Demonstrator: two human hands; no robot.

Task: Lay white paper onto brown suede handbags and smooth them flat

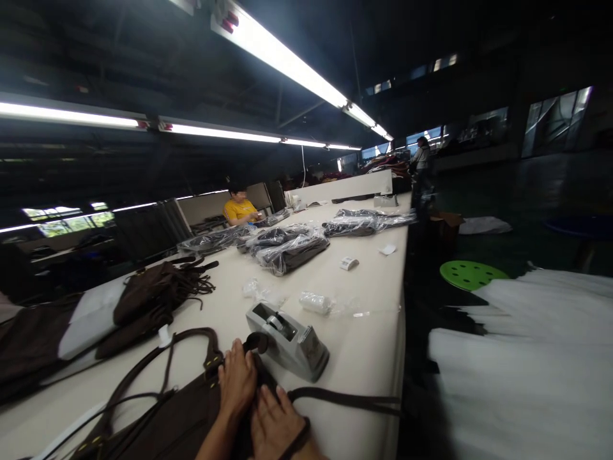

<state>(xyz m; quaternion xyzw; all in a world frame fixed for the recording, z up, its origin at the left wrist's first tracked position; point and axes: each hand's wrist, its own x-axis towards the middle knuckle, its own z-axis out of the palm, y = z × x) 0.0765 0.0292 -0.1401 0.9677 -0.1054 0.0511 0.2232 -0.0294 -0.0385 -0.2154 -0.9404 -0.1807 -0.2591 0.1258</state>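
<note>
A dark brown bag [177, 415] with looped handles [208, 342] and thin straps lies on the pale table at the near edge of the view. Flat across its top edge rests my left hand [237, 377], fingers stretched out. Close beside it, my right hand [276, 418] presses on the dark fabric with its fingers extended. A dark band crosses the right hand near the wrist; whether it is a bag strap I cannot tell. Just beyond the hands stands a grey tape dispenser [290, 342]. One dark strap [345, 397] trails rightward over the table.
Brown folded bags [143, 294] lie left, with a white sheet [93, 313]. Plastic-wrapped dark items [292, 246], a clear roll [315, 302] and paper slips [349, 262] are farther along the table. A person in yellow [239, 209] is across it. Right are a green stool [472, 275] and white sheeting [536, 358].
</note>
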